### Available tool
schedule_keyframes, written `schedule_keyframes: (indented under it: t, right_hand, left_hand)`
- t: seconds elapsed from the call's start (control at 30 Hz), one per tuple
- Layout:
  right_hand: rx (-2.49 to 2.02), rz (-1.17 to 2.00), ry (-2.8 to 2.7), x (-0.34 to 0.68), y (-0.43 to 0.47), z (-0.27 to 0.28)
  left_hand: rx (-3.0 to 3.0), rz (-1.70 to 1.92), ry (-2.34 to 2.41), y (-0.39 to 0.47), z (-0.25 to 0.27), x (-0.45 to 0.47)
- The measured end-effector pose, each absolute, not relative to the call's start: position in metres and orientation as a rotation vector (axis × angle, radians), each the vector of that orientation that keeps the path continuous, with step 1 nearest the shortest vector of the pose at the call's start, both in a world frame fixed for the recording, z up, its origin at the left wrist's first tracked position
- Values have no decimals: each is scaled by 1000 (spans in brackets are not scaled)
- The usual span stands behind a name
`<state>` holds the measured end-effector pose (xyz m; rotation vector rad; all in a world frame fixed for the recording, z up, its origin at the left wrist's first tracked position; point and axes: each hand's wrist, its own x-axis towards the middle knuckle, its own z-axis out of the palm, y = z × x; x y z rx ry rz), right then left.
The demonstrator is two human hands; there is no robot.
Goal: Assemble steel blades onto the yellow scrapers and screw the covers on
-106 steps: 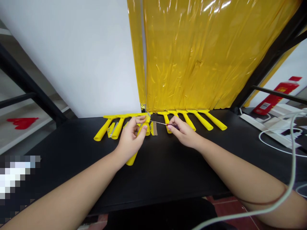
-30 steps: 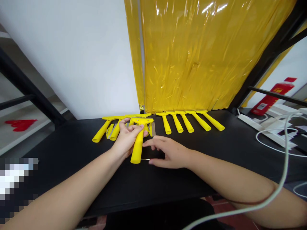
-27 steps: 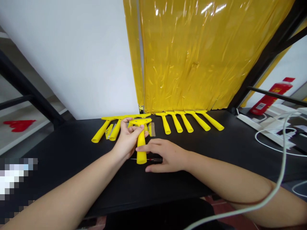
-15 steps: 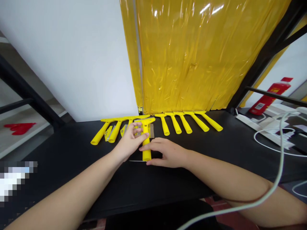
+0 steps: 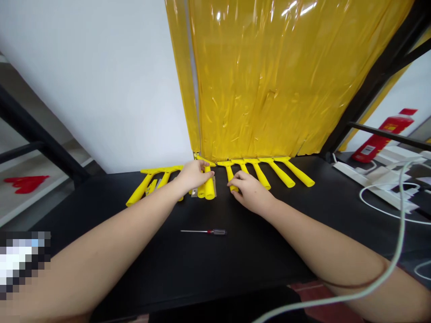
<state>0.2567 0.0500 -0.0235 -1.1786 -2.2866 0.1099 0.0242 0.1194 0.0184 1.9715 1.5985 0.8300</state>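
Yellow T-headed scrapers lie in a row along the back of the black table [image 5: 202, 269]. My left hand [image 5: 194, 176] is closed around the upper part of one yellow scraper [image 5: 209, 190], whose hollow handle end faces me. To its right, my right hand [image 5: 252, 192] pinches the lower handle of another scraper [image 5: 230, 172] with thumb and fingers. A screwdriver [image 5: 218, 232] with a dark handle and red collar lies in front of both hands. Small metal and yellow pieces [image 5: 151, 186] sit between the handles on the left.
A white panel [image 5: 117, 89] and a yellow plastic curtain [image 5: 262, 89] rise behind the table. On the right are a red bottle [image 5: 384, 137], a white power strip [image 5: 367, 181] and a looping white cable [image 5: 399, 242]. A red object [image 5: 27, 183] lies on the left shelf.
My left hand has moved the scraper back into the row. My right hand has left that scraper and moved right to another handle. The screwdriver now shows fully.
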Motion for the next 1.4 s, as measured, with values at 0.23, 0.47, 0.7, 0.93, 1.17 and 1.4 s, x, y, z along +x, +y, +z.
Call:
schedule_keyframes:
  t: [0.23,0.47,0.7,0.93,1.17,1.4]
  right_hand:
    - [-1274,235,-2228,256,52,-29]
    - [-1323,298,-2212,256,50,-24]
    - [-1303,327,-2228,257,49,-23]
    - [-1319,332,-2228,257,48,-23]
    - [-1318,315,-2253,257,46,-22]
    - [-1332,346,-2249,256,43,-20]
  left_hand:
    - [2113,661,1633,122,10,42]
    - [2227,493,1679,135,14,58]
    - [2323,382,1669,144,13,63]
    - [2390,379,1656,149,8,60]
    - [2622,310,1344,118,15,51]
    - [2784,239,1143,81,14,32]
